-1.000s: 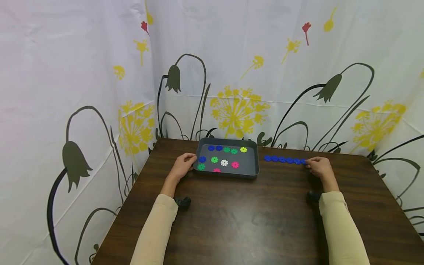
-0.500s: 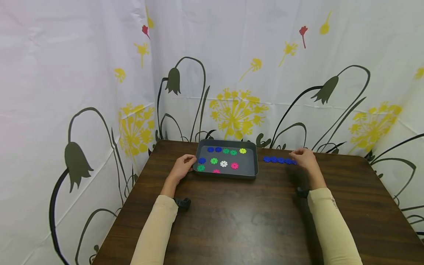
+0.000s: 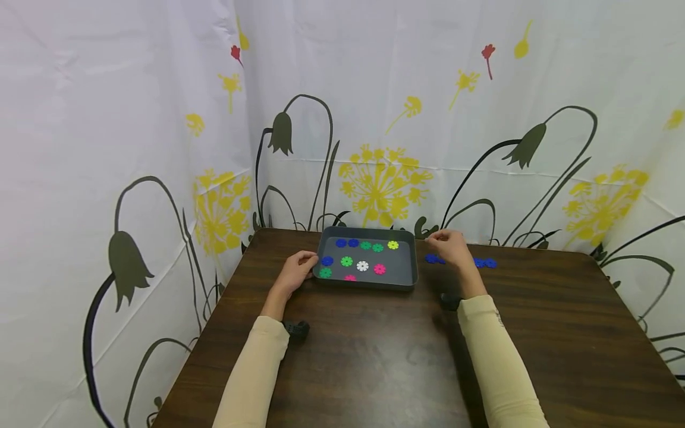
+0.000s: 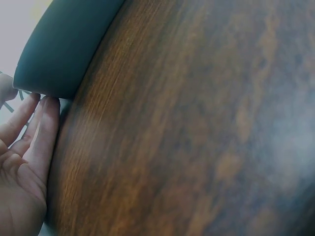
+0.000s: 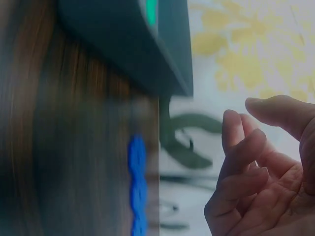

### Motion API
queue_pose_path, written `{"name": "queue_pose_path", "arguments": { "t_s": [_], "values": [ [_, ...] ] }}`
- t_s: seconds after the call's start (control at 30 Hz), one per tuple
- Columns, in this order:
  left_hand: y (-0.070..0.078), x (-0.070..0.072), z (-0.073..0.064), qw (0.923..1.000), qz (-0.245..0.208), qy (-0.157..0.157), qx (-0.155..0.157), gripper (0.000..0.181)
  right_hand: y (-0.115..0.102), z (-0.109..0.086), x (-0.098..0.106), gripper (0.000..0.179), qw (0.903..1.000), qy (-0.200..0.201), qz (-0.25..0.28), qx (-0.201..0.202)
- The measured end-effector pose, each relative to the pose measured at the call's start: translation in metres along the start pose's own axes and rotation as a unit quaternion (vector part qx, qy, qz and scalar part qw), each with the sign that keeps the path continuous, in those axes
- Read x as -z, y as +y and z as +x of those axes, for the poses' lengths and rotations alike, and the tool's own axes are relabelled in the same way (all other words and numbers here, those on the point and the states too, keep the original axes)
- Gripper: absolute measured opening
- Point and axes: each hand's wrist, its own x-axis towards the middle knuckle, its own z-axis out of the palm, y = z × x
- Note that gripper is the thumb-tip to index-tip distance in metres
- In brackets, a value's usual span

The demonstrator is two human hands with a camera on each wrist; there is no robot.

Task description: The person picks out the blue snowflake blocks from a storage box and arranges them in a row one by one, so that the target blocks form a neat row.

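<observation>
My left hand holds the left end of a dark grey tray. In the left wrist view its fingertips meet the tray's end wall, with the thumb at the rim. Several flower-shaped plastic discs lie inside the tray, among them a white disc, a yellow disc and a pink disc. Over the table just right of the tray, my right hand is raised, its thumb and fingers apart with nothing between them. Below it runs a row of blue flower discs, its middle hidden by that hand in the head view.
The brown wooden table extends in front of the tray and to the right. A white curtain with printed flowers hangs right behind the table's back edge. A black wrist device sits at the left cuff.
My right hand has left the right end of the blue row and moved left, rising above it toward the tray. My left hand stays at the tray.
</observation>
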Motion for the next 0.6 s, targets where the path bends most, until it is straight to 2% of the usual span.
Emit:
{"name": "queue_pose_path", "arguments": {
  "t_s": [0.3,0.4,0.6],
  "values": [
    [0.0,0.0,0.0,0.9999,-0.014,-0.003,0.003,0.048,-0.027,0.01,-0.061,0.028,0.9992,-0.023,0.032,-0.002],
    [0.009,0.003,-0.003,0.9997,-0.017,-0.013,0.009,0.048,-0.033,0.014,-0.08,0.029,0.9983,-0.038,0.044,0.005],
    [0.003,0.0,-0.001,0.9999,-0.012,-0.005,0.002,0.046,-0.044,0.016,-0.119,0.034,0.9966,-0.064,0.051,0.01]
  ]
}}
